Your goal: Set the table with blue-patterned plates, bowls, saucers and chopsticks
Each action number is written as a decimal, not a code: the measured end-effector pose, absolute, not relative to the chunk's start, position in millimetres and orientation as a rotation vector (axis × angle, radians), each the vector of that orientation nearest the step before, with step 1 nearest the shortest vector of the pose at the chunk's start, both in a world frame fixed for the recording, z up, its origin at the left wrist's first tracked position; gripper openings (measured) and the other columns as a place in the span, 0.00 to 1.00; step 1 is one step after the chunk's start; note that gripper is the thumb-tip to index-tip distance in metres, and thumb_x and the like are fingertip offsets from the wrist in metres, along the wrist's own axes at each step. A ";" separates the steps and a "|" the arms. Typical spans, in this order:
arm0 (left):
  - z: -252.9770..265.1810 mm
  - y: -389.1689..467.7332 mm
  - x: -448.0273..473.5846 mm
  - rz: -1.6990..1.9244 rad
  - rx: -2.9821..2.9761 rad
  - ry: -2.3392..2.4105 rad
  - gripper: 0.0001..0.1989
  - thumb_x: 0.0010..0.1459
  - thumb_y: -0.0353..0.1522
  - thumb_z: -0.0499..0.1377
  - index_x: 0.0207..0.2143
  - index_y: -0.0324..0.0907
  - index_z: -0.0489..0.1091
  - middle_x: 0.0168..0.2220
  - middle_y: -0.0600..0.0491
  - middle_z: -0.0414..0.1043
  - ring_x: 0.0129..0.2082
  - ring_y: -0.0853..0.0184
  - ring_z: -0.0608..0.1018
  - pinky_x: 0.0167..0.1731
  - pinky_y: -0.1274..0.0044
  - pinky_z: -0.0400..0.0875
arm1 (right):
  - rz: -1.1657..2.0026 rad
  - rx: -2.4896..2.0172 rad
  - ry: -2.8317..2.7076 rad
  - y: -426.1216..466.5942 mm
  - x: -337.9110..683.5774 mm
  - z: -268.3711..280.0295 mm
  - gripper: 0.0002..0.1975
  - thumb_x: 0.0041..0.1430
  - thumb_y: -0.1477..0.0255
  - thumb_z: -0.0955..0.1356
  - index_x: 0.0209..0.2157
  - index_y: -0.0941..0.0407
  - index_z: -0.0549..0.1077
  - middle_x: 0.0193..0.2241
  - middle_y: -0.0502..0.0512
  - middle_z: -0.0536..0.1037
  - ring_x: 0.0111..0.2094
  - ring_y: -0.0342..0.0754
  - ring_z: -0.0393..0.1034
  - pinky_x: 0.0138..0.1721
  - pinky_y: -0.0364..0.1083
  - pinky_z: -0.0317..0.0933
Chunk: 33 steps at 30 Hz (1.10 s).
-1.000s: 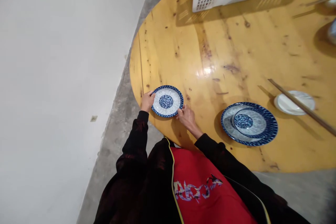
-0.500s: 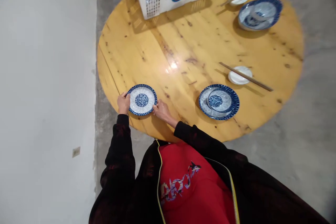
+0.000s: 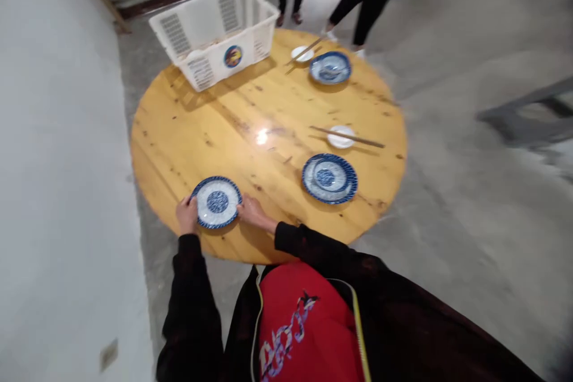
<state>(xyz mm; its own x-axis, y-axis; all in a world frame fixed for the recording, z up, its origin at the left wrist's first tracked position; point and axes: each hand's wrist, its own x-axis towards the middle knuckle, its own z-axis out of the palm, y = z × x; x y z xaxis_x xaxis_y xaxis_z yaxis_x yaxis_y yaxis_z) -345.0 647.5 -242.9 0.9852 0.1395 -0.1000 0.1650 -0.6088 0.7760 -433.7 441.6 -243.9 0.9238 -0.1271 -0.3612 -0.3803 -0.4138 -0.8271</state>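
A blue-and-white patterned plate point(image 3: 217, 202) is at the near left side of the round wooden table point(image 3: 264, 170). My left hand point(image 3: 187, 215) grips its left rim, thumb on top. On the opposite rim, my right hand point(image 3: 253, 212) pinches the edge. Whether the plate rests on the wood or sits slightly above it, I cannot tell. To the right lies another blue-rimmed plate with a bowl point(image 3: 329, 178) on it. Just behind that is a small white dish point(image 3: 341, 138) with wooden chopsticks point(image 3: 367, 142) laid across it.
A white plastic basket point(image 3: 215, 57) stands at the table's far left. At the far right are blue-and-white dishware point(image 3: 330, 68) and a white dish point(image 3: 302, 54) with chopsticks. Two people's legs show beyond the table. A grey stool point(image 3: 528, 113) stands at right; a white wall point(image 3: 62, 167) runs along the left.
My view has tilted up, bringing the basket's inside, the people's legs and the stool into sight. Both hands keep their hold on the plate's rim.
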 end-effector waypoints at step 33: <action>-274.1 674.2 -346.0 0.026 2.226 0.336 0.11 0.55 0.34 0.53 0.28 0.40 0.73 0.25 0.55 0.67 0.31 0.65 0.70 0.32 0.77 0.61 | 0.379 -1.993 0.407 467.6 -421.3 -265.7 0.03 0.59 0.77 0.63 0.36 0.56 0.67 0.19 0.52 0.77 0.29 0.50 0.76 0.34 0.43 0.63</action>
<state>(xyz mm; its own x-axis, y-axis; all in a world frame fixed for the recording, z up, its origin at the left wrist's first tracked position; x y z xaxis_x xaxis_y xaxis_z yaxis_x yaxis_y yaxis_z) -346.0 674.2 -274.1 0.9635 0.2494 -0.0975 0.2315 -0.5928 0.7713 -421.3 467.6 -265.7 0.8933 -0.1196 -0.4333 -0.4409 -0.4208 -0.7928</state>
